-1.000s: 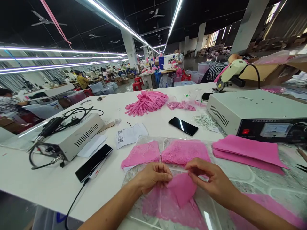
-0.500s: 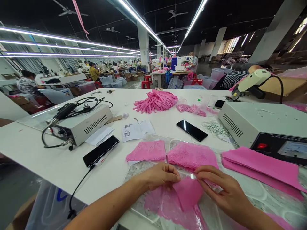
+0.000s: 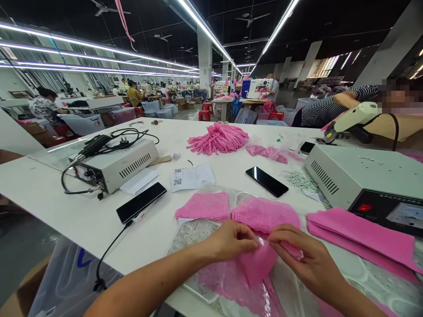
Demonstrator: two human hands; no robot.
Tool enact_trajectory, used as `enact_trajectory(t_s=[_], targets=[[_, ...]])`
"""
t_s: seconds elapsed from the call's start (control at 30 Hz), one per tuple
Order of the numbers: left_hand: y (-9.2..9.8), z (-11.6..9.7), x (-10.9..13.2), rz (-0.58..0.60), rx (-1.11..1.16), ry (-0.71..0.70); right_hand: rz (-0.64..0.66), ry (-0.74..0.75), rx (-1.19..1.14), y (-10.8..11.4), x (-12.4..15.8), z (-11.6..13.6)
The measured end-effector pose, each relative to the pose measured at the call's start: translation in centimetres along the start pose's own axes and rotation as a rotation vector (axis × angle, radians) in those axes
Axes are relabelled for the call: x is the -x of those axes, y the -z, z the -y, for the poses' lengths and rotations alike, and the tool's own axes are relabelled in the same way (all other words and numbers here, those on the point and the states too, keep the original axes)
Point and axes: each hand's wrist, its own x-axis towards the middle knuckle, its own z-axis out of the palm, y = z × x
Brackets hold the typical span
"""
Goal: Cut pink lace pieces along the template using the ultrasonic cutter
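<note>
My left hand (image 3: 229, 240) and my right hand (image 3: 302, 259) both pinch the top edge of a small pink fabric piece (image 3: 257, 264) near the table's front edge. That piece lies on a sheet of pink lace (image 3: 221, 281) over a clear plastic sheet. Just beyond my fingers sit two pink lace stacks (image 3: 205, 206), the right one (image 3: 264, 213) touching my fingertips. A pile of plain pink fabric pieces (image 3: 357, 237) lies to the right of my right hand.
On the white table (image 3: 66, 215) stand a grey machine (image 3: 363, 176) on the right and a smaller one with cables (image 3: 115, 165) on the left. Two phones (image 3: 141, 202) (image 3: 267, 181), a paper slip (image 3: 190, 177) and pink straps (image 3: 218, 138) lie about. A person in stripes (image 3: 330, 108) leans in at the far right.
The view has shifted slightly, and both hands have drawn closer together on the pink piece's top edge. The person in stripes has come further into view.
</note>
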Motion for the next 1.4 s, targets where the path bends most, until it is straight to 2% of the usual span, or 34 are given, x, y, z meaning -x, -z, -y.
enact_trajectory(t_s=[0.1,0.2,0.3,0.37,0.47,0.57,0.63,0.73,0.8,0.9,1.03,1.2,1.27,1.4], targets=[[0.3,0.7,-0.5,-0.029,-0.073,0.009,-0.01,-0.03,-0.017,0.1,0.1,0.0],[1.3,0.9,0.1,-0.065,-0.205,0.009,-0.042,-0.069,-0.003,0.4,0.3,0.2],[1.6,0.0,1.5,-0.194,-0.357,-0.054,-0.032,-0.158,0.023,0.7,0.5,0.9],[0.8,-0.8,2.1,-0.262,-0.479,-0.179,-0.015,-0.239,0.044,0.9,0.5,1.5],[-1.6,-1.4,1.9,-0.219,-0.643,-0.416,-0.019,-0.344,0.045,1.1,0.2,2.4],[-4.2,-1.7,0.3,-0.212,-0.654,-0.497,-0.037,-0.403,0.0,1.9,-0.2,3.1],[-5.4,-2.0,-0.7,-0.217,-0.589,-0.476,-0.045,-0.441,-0.042,3.0,-0.2,3.4],[-6.1,-2.8,-1.6,-0.106,-0.414,-0.399,-0.054,-0.535,-0.112,4.8,0.6,3.4],[-6.3,-3.2,-1.9,-0.039,-0.256,-0.299,-0.062,-0.628,-0.17,5.9,1.7,3.2],[-6.7,-3.2,-2.4,-0.001,-0.085,-0.145,-0.061,-0.776,-0.277,6.6,3.6,2.8],[-7.5,-2.2,-3.4,0.031,-0.097,-0.089,-0.035,-0.876,-0.405,6.3,5.3,2.4],[-8.3,-0.2,-4.4,0.046,-0.156,-0.026,-0.163,-0.89,-0.467,5.6,6.5,2.1],[-8.4,0.4,-4.5,0.036,-0.183,-0.019,-0.172,-0.889,-0.484,5.6,7.1,1.8],[-8.4,0.9,-4.4,0.033,-0.23,-0.03,-0.24,-0.905,-0.496,5.6,8.6,1.2]])
